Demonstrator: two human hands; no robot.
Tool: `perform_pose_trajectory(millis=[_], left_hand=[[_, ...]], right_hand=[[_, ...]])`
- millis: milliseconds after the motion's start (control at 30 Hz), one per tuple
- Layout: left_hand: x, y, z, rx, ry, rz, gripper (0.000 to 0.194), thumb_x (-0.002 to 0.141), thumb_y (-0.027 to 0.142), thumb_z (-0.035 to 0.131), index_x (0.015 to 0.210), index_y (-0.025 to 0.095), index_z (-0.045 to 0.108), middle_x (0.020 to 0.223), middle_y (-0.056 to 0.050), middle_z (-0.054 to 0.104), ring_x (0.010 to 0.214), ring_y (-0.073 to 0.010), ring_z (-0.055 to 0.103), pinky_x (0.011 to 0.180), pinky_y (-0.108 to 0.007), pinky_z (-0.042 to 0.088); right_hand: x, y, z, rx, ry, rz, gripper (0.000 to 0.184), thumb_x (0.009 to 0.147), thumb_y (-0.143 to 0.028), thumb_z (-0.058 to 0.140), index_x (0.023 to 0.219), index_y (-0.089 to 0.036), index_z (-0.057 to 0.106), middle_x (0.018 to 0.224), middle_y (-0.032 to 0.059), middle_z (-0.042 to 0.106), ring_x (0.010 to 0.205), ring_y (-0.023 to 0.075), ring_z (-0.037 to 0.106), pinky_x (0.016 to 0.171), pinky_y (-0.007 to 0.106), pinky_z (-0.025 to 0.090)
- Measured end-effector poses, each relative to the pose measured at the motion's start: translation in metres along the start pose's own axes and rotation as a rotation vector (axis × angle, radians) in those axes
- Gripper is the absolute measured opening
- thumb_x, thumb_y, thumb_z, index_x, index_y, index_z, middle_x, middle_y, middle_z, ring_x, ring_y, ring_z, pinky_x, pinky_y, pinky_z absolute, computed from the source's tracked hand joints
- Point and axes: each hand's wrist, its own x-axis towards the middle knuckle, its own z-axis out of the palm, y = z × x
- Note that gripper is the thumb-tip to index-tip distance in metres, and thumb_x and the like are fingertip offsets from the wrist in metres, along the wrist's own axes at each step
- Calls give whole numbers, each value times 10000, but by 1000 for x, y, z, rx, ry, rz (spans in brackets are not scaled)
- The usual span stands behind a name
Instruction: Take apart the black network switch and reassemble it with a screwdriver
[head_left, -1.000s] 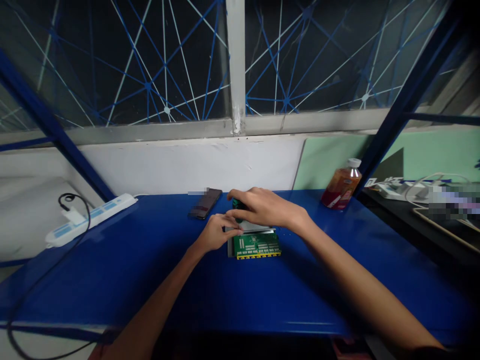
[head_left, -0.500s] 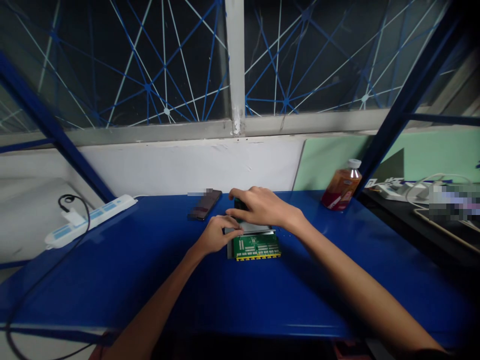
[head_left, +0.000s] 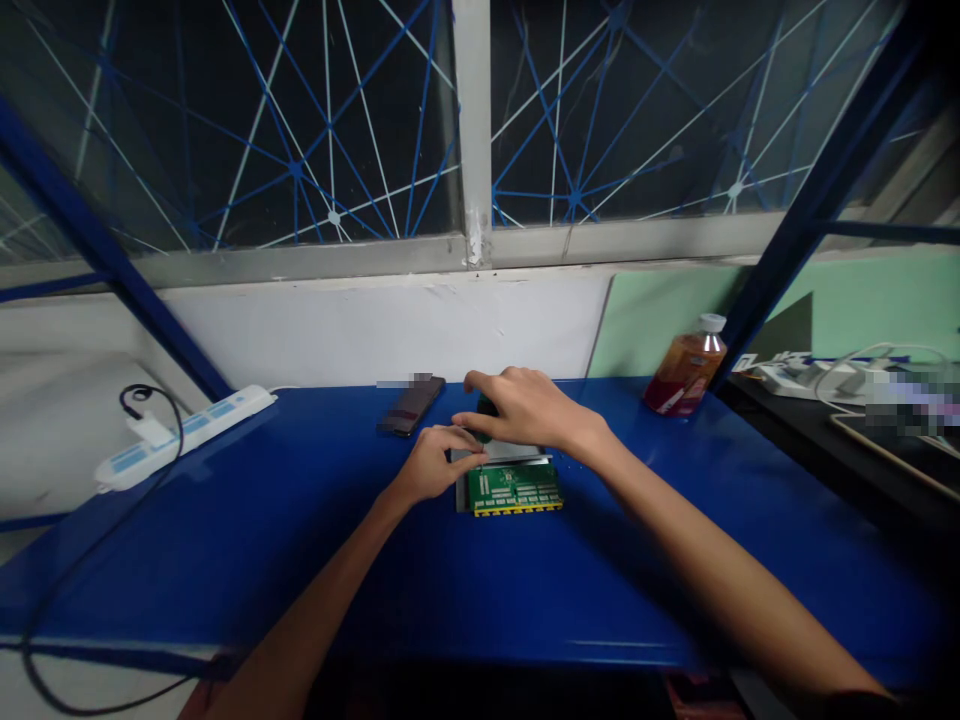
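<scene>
A green circuit board [head_left: 514,484] with a yellow strip along its front edge lies on the blue table, beside and in front of a grey metal plate [head_left: 517,454]. My right hand [head_left: 529,405] curls over the plate from above, fingers closed around the dark green handle of what looks like a screwdriver [head_left: 486,416]. Most of that tool is hidden by the fingers. My left hand [head_left: 442,462] is closed in a pinch at the plate's left side, just below the tool. What sits between its fingertips is too small to make out.
A dark phone [head_left: 411,406] lies behind my left hand. At the left is a white power strip [head_left: 191,432] with a black cable. A drink bottle [head_left: 686,368] stands back right, near a blue post. Tiny specks [head_left: 574,464] dot the table right of the plate.
My right hand has shifted very slightly, and the dark green handle has turned or tilted a little within its fingers. My left hand keeps its pinch in the same place.
</scene>
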Motion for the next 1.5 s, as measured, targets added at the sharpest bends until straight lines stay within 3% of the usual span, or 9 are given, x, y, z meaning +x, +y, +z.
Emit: perform_pose_trajectory(millis=[100, 267, 467, 633, 833, 1033, 1267, 1367, 1500], left_hand=[[0, 2, 0, -8, 5, -7, 120, 793, 279, 690, 778, 173, 743, 821, -53, 746, 814, -201, 687, 787, -311, 527], [0, 7, -3, -47, -51, -26, 117, 816, 251, 656, 850, 176, 741, 867, -46, 749, 863, -204, 689, 783, -296, 531], [1, 5, 0, 34, 59, -43, 115, 750, 280, 728, 720, 169, 737, 755, -45, 744, 744, -200, 690, 717, -292, 531], [1, 6, -4, -2, -8, 45, 143, 819, 288, 661, 864, 178, 741, 878, -57, 742, 856, -205, 679, 793, -313, 520], [1, 5, -5, 36, 44, 13, 119, 783, 295, 699, 777, 188, 750, 815, -45, 744, 800, -202, 682, 767, -310, 522], [1, 7, -4, 55, -6, 84, 117, 815, 237, 654, 855, 184, 751, 873, -53, 748, 872, -208, 679, 811, -312, 507], [1, 2, -4, 33, 43, 22, 109, 777, 271, 706, 778, 172, 749, 808, -52, 749, 803, -207, 691, 775, -303, 524], [1, 3, -6, 39, 3, 44, 138, 810, 272, 671, 878, 182, 749, 883, -58, 747, 876, -213, 680, 838, -324, 510], [1, 5, -7, 22, -36, 35, 151, 829, 275, 645, 893, 186, 749, 894, -59, 745, 886, -206, 677, 846, -324, 510]], right_hand=[[2, -1, 3, -21, 18, 31, 416, 864, -510, 478, 999, -138, 607, 692, 74, 589, 569, 144, 434, 528, 293, 201], [1, -3, 1, -29, 1, -47, 371, 837, -399, 513, 1108, -151, 563, 652, 43, 562, 561, 143, 412, 527, 292, 193], [1, -7, 2, -65, 11, -9, 393, 865, -504, 460, 997, -155, 584, 638, 46, 548, 545, 134, 381, 534, 300, 170], [0, -6, -1, -63, -17, -31, 343, 837, -374, 493, 1103, -165, 551, 661, 45, 569, 558, 140, 398, 545, 304, 177], [1, -4, 0, -67, 3, 15, 454, 858, -551, 470, 1070, -162, 570, 676, 62, 589, 577, 157, 445, 544, 301, 184], [2, -3, 0, -67, -12, -15, 370, 832, -438, 535, 1096, -180, 558, 686, 46, 598, 577, 147, 446, 538, 289, 173], [1, -5, 1, -80, 8, -9, 392, 871, -496, 465, 1074, -173, 558, 693, 55, 589, 568, 141, 421, 544, 299, 163], [0, -4, -1, -95, -7, -5, 344, 863, -431, 481, 1074, -171, 562, 701, 61, 596, 575, 147, 432, 543, 299, 164], [0, -3, -2, -84, 8, -2, 395, 865, -495, 475, 1061, -165, 566, 710, 70, 608, 580, 153, 445, 536, 298, 162]])
